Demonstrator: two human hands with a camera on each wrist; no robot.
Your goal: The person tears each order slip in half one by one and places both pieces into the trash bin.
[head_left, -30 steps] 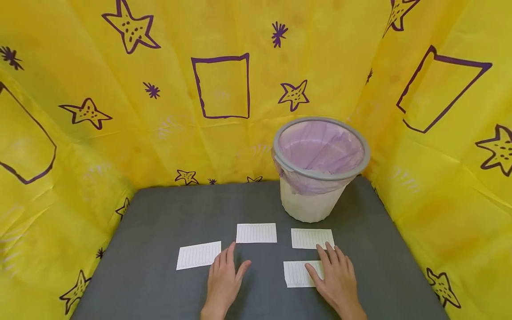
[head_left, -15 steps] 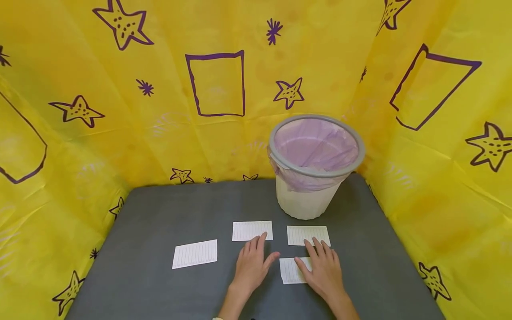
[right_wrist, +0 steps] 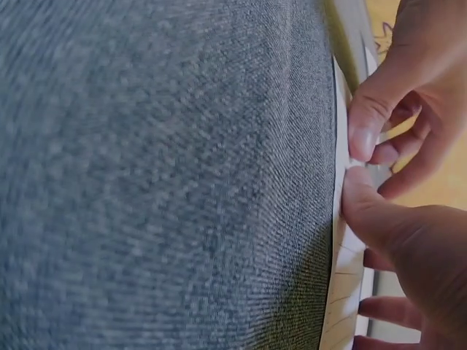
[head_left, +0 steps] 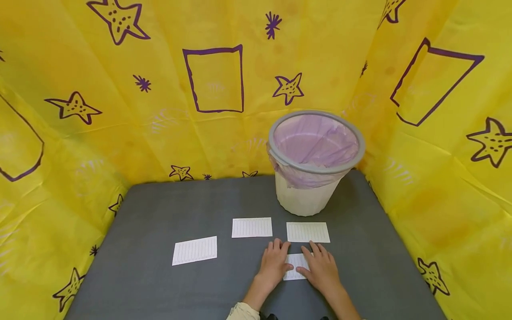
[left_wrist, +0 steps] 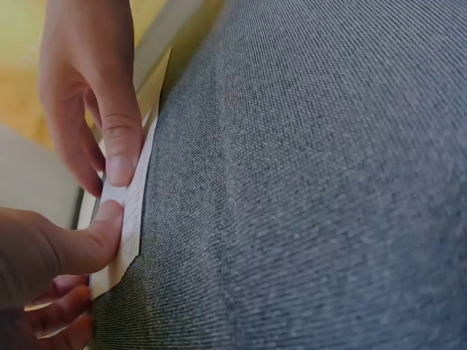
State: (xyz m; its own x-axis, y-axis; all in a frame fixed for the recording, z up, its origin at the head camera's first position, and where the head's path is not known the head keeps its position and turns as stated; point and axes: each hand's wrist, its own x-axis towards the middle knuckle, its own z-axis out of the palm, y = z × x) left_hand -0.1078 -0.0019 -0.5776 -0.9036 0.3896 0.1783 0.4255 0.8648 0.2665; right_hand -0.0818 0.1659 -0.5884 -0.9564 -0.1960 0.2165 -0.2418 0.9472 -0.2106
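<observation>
A white lined paper slip (head_left: 297, 261) lies at the front right of the grey table, partly covered by both hands. My left hand (head_left: 274, 263) is at its left end, the thumb laid on the paper and the bent fingers beside and beyond it. Over its right part rests my right hand (head_left: 323, 267), fingers spread past the far edge. Close up in the left wrist view, both thumbs touch the slip (left_wrist: 135, 208) almost tip to tip. The right wrist view shows the two thumbs together on the slip (right_wrist: 341, 270) from the other side.
Three similar lined slips lie flat: one at left (head_left: 194, 250), one in the middle (head_left: 252, 227), one just beyond my right hand (head_left: 308, 232). A white bin (head_left: 302, 200) with a grey rim and purple liner stands back right. Yellow patterned cloth (head_left: 160, 146) surrounds the grey table (head_left: 192, 200).
My left hand has moved right, away from the left slip and past the middle one, to the front slip's left end. The right hand has stayed on that slip. The view has shifted slightly.
</observation>
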